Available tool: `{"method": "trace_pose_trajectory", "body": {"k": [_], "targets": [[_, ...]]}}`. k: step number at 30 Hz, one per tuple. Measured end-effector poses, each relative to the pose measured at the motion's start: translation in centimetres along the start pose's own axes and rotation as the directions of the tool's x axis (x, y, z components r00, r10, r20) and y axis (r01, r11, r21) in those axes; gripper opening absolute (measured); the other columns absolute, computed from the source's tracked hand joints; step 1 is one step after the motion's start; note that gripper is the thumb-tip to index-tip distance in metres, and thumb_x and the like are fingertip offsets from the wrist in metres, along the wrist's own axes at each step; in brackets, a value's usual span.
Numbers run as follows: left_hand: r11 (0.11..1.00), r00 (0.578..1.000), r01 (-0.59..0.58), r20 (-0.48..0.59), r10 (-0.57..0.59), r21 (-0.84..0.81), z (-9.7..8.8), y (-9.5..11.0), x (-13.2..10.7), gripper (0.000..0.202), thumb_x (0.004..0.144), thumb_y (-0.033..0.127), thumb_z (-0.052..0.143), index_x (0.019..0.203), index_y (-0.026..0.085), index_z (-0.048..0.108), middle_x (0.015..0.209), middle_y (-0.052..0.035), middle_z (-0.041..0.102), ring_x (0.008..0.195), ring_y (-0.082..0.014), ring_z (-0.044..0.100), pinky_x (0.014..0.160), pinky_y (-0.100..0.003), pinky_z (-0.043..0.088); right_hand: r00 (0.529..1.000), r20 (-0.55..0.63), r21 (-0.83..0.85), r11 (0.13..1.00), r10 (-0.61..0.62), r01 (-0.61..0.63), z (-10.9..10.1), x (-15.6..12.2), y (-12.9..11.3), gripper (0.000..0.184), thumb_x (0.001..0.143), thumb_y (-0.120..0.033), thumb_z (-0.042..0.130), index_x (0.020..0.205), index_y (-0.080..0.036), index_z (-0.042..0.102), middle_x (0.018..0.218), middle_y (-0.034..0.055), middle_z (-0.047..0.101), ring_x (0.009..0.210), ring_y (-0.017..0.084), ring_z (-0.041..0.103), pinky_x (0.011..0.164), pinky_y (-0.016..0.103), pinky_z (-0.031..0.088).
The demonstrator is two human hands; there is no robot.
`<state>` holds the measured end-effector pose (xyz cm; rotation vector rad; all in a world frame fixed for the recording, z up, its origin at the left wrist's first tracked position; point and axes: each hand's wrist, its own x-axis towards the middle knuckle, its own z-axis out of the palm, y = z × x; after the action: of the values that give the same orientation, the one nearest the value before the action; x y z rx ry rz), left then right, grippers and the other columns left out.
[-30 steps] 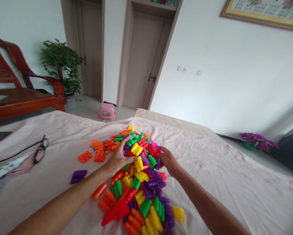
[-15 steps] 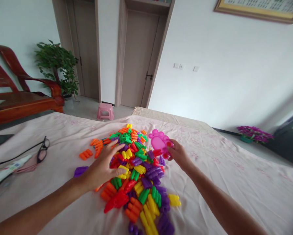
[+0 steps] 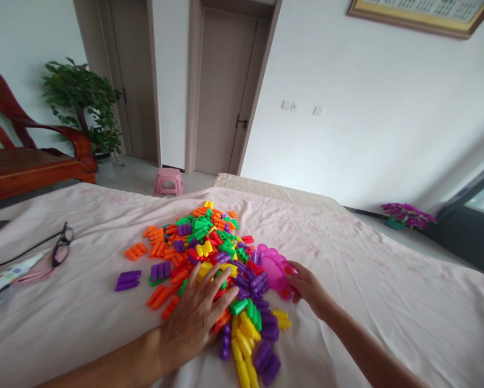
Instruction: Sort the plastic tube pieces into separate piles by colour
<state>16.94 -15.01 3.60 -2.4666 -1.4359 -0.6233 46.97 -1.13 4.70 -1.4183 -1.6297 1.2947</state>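
Note:
A heap of colourful plastic building blocks [image 3: 204,226] in orange, green, red, yellow and purple lies on the cloth. My left hand [image 3: 199,302] rests palm down on the near part of the heap, fingers spread, covering several pieces. At the heap's right side my right hand [image 3: 306,285] pinches the edge of a pink paw-shaped plastic plate [image 3: 272,267]. The plate is tilted low beside the purple blocks [image 3: 252,283]. Whatever lies beneath my left palm is hidden.
Eyeglasses [image 3: 62,245] and a white tube [image 3: 11,277] lie at the left on the flowered tablecloth [image 3: 331,242]. Beyond the table stand a pink stool [image 3: 169,181], a wooden chair [image 3: 43,156], a potted plant [image 3: 82,108] and purple flowers [image 3: 407,214].
My left hand has come down from above the heap's left side onto its nearer part. My right hand has lowered the pink plate towards me. The view has shifted slightly.

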Motion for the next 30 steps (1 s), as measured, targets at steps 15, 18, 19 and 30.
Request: {"method": "trace_pose_trajectory", "body": {"k": [15, 18, 19, 30], "targets": [[0.988, 0.977, 0.110, -0.174, -0.127, -0.108, 1.5, -3.6, 5.4, 0.037, 0.088, 0.004, 0.044, 0.118, 0.019, 0.060, 0.147, -0.0114, 0.047, 0.135, -0.0233, 0.047, 0.110, -0.042, 0.044, 0.989, 0.124, 0.101, 0.992, -0.086, 0.073, 4.8, -0.1, -2.6, 0.059, 0.073, -0.047, 0.062, 0.122, -0.016, 0.053, 0.061, -0.0040, 0.057, 0.048, 0.013, 0.055, 0.039, 0.022, 0.043], [0.969, 0.948, 0.202, -0.221, -0.230, -0.144, 0.9, -5.2, 6.7, 0.033, 0.087, 0.006, 0.044, 0.112, 0.019, 0.062, 0.138, -0.0106, 0.055, 0.128, -0.0226, 0.052, 0.108, -0.041, 0.046, 0.977, 0.072, -0.023, 0.979, -0.200, 0.202, 5.9, 0.7, -4.3, 0.055, 0.080, -0.045, 0.054, 0.126, -0.016, 0.050, 0.066, -0.0005, 0.063, 0.051, 0.016, 0.059, 0.041, 0.025, 0.046], [0.958, 0.935, 0.233, -0.233, -0.268, -0.166, 0.5, -5.7, 7.0, 0.031, 0.088, 0.007, 0.044, 0.109, 0.019, 0.063, 0.134, -0.0100, 0.058, 0.125, -0.0221, 0.054, 0.107, -0.041, 0.046, 0.970, 0.048, -0.093, 0.965, -0.240, 0.243, 6.1, 1.0, -5.0, 0.053, 0.082, -0.044, 0.052, 0.127, -0.017, 0.050, 0.070, 0.0007, 0.065, 0.051, 0.016, 0.059, 0.042, 0.025, 0.047], [0.772, 0.807, 0.500, -0.114, -0.580, -0.393, -2.1, -13.4, 8.4, 0.030, 0.092, 0.029, 0.039, 0.108, 0.021, 0.064, 0.115, -0.0050, 0.070, 0.112, -0.0203, 0.063, 0.100, -0.035, 0.046, 0.931, -0.214, 0.007, 0.952, -0.297, 0.306, 5.1, 7.4, -3.6, 0.057, 0.078, -0.045, 0.058, 0.126, -0.015, 0.052, 0.071, 0.0028, 0.066, 0.054, 0.017, 0.058, 0.048, 0.026, 0.047]]}}
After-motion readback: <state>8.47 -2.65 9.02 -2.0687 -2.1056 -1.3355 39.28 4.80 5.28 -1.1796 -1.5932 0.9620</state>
